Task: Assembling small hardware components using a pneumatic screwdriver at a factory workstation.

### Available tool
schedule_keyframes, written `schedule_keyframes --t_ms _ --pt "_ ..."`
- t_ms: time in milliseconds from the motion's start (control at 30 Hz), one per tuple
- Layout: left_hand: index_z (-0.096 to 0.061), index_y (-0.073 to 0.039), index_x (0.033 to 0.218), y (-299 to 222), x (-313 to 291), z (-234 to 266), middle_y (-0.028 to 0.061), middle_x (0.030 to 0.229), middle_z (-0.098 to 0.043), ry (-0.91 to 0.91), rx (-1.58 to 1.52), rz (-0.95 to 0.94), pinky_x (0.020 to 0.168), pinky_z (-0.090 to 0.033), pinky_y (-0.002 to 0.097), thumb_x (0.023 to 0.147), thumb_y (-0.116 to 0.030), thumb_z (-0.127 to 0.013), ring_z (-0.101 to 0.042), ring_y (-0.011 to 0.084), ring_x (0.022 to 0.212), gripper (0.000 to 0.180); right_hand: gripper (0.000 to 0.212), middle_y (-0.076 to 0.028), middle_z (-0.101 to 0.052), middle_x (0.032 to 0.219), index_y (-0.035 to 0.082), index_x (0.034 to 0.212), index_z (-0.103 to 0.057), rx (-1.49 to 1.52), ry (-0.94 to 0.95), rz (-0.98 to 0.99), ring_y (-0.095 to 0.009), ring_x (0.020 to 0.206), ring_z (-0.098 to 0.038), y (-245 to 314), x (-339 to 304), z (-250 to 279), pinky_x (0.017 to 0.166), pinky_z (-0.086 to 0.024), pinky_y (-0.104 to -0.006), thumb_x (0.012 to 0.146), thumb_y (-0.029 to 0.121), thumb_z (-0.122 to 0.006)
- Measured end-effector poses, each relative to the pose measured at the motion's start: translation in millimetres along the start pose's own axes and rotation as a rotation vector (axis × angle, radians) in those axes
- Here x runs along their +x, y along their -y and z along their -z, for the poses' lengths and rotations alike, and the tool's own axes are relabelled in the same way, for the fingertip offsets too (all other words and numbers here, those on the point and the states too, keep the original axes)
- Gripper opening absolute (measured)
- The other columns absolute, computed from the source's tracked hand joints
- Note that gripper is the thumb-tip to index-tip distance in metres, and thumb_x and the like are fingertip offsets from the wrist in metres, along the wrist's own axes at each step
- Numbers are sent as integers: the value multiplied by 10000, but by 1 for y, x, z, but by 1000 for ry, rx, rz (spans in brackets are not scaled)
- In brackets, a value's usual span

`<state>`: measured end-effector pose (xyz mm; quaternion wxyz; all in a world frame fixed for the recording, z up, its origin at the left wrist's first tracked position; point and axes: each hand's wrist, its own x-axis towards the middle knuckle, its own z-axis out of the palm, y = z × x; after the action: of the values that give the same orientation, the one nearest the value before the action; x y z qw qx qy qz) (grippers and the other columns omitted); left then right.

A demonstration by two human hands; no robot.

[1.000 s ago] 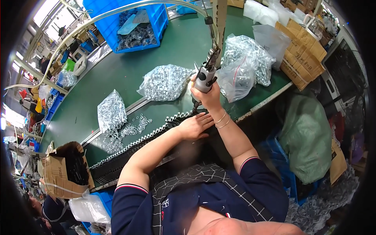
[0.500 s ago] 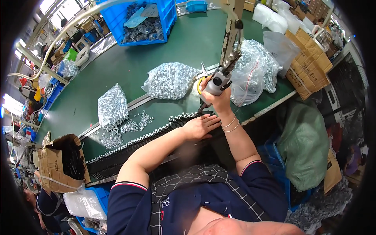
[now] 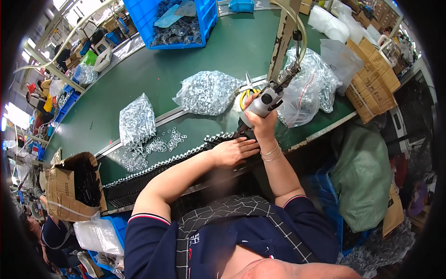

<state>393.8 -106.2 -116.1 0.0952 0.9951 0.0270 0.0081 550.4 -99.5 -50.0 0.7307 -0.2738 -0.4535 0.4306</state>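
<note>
My right hand (image 3: 261,122) is closed round the grey body of an air screwdriver (image 3: 265,101), which hangs from a hose. The tool's dark lower end points down at the near end of a long row of black strip-like parts (image 3: 153,174). Small shiny nuts line that row's far edge. My left hand (image 3: 235,152) lies flat over the parts by the tool tip, fingers stretched out. What lies under its palm is hidden. Yellow-handled pliers (image 3: 249,83) rest just beyond the screwdriver. Loose nuts (image 3: 169,142) are scattered on the green table beside the row.
Clear bags of metal fasteners (image 3: 207,92) lie on the green table (image 3: 102,116), with another bag (image 3: 138,122) to the left. A blue crate (image 3: 209,18) of dark parts stands at the back. An open carton (image 3: 69,195) sits front left; a metal post (image 3: 282,39) rises behind the tool.
The whole view has shifted slightly. My right hand and the screwdriver have moved a little to the right and lower. My left hand stays on the parts.
</note>
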Motion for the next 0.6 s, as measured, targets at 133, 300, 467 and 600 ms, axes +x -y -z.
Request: schedule_keyframes --t_ms 133,300,467,600 --pt "-273 -65 1432 6 -1 -2 128 1496 -247 19 4 1 1120 -221 409 873 -317 -545 -244 249 1382 671 394 -99 -597 963 -2 1057 -516 -66 1 16 -168 833 -572 1 0 5 792 -457 -318 678 24 -621" --pt "-294 -55 1418 -1 0 -9 131 1482 -273 -77 -52 -1 1112 -239 415 878 -305 -542 -257 255 1376 645 385 -101 -593 950 -13 1051 -515 -32 -58 60 -168 821 -570 28 12 -2 799 -451 -325 683 40 -612" --pt "-354 -44 1382 -3 9 -5 133 1460 -311 -84 -68 47 1109 -244 416 874 -309 -547 -270 262 1369 604 370 -103 -598 952 -28 1044 -518 12 -72 88 -172 814 -573 11 6 -13 799 -450 -327 689 33 -604" --pt "-396 -42 1355 -1 12 -4 132 1443 -340 -121 -45 60 1108 -247 415 875 -320 -547 -294 267 1357 574 379 -108 -603 963 -32 1054 -518 -75 -53 117 -175 816 -577 13 12 -9 801 -453 -324 688 23 -600"
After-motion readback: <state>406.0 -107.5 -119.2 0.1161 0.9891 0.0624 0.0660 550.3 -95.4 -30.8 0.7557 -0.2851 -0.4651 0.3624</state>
